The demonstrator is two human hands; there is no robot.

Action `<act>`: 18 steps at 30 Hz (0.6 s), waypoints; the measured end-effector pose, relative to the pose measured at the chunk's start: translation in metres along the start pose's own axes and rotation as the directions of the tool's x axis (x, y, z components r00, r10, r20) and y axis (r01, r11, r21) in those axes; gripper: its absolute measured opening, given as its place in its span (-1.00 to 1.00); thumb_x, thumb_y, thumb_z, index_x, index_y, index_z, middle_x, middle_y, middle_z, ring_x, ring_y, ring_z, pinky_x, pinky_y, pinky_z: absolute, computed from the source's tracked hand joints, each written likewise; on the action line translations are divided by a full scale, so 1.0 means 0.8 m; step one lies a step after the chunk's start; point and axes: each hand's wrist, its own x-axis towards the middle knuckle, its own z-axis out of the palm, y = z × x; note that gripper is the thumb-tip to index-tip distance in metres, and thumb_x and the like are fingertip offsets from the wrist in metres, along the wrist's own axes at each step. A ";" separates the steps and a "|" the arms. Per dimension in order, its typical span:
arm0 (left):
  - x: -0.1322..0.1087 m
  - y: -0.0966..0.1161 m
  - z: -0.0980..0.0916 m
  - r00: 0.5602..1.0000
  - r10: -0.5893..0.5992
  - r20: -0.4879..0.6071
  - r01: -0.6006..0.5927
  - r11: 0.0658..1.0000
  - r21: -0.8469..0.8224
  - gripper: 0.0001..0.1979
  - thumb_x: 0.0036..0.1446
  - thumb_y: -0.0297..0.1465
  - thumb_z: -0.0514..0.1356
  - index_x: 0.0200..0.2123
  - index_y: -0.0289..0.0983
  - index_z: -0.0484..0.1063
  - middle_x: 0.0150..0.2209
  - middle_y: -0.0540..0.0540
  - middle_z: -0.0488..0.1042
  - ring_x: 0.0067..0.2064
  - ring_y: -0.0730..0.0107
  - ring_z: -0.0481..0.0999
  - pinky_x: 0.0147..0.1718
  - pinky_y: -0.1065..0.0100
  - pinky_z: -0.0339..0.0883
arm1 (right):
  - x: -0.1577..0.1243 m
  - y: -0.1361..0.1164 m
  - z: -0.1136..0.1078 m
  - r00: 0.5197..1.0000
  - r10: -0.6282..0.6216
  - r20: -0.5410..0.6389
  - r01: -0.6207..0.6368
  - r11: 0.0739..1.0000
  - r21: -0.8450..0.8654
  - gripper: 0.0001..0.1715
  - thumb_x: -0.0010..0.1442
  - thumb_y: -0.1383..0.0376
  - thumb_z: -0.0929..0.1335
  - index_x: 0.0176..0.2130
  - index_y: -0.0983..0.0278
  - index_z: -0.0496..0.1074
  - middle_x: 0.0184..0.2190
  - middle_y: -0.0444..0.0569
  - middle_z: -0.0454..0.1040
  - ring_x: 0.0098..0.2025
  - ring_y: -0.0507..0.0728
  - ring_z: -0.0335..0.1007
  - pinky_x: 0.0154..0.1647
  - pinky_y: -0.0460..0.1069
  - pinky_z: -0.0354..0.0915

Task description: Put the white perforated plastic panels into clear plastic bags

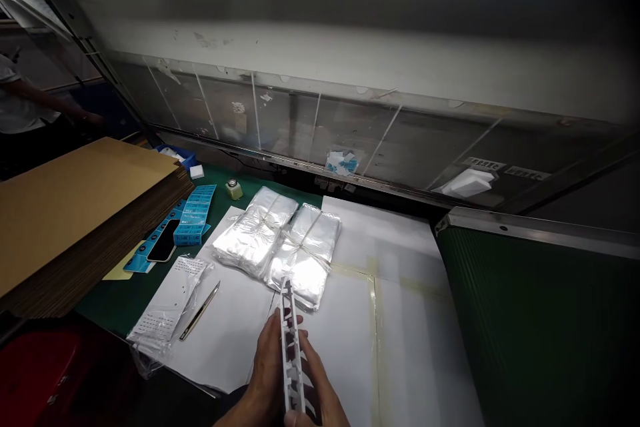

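A narrow white plastic part with a row of cut-outs along its edge stands on edge between my hands, over the front of the white work surface. My left hand closes on its left side. My right hand grips the right side, with the thumb near the lower end. Just beyond the part's far end lie two tied bundles of clear plastic bags, a left bundle and a right bundle. A utility knife rests to the left of my hands.
White perforated parts in a clear bag lie at the left edge. Behind them are a phone, blue label sheets and a small jar. Stacked cardboard juts in from the left. A green conveyor belt runs along the right.
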 end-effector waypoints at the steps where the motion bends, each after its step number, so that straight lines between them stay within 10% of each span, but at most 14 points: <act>1: -0.001 0.000 0.001 1.000 -0.020 -0.004 0.020 1.000 -0.016 -0.37 -0.06 0.06 0.12 -0.03 -0.25 0.37 -0.11 -0.26 0.44 -0.21 0.01 0.49 -0.28 0.10 0.38 | -0.001 -0.002 -0.003 1.000 -0.001 0.009 0.001 1.000 0.006 0.11 -0.15 -0.13 0.42 0.26 0.04 -0.06 0.30 -0.05 -0.09 0.28 0.33 -0.11 0.15 0.16 0.10; 13: 0.010 -0.019 0.004 0.986 -0.156 -0.063 0.151 0.985 -0.078 -0.52 -0.05 -0.04 0.17 -0.15 -0.25 0.41 -0.30 -0.17 0.47 -0.31 0.08 0.49 -0.36 0.14 0.38 | -0.009 -0.017 -0.010 0.996 0.082 0.037 -0.072 0.970 -0.234 0.02 0.00 -0.11 0.34 0.28 0.06 -0.15 0.34 -0.12 -0.24 0.33 0.24 -0.34 0.25 0.15 -0.08; 18: 0.007 -0.019 0.005 0.990 0.052 -0.128 -0.043 0.997 0.068 -0.47 0.01 0.05 0.09 -0.17 -0.27 0.39 -0.28 -0.16 0.46 -0.22 0.11 0.45 -0.24 0.18 0.35 | 0.001 0.004 0.011 0.991 0.010 -0.134 -0.055 0.938 -0.341 -0.18 0.13 -0.05 0.26 0.27 0.12 -0.06 0.30 -0.08 -0.07 0.31 0.21 -0.20 0.27 0.10 -0.10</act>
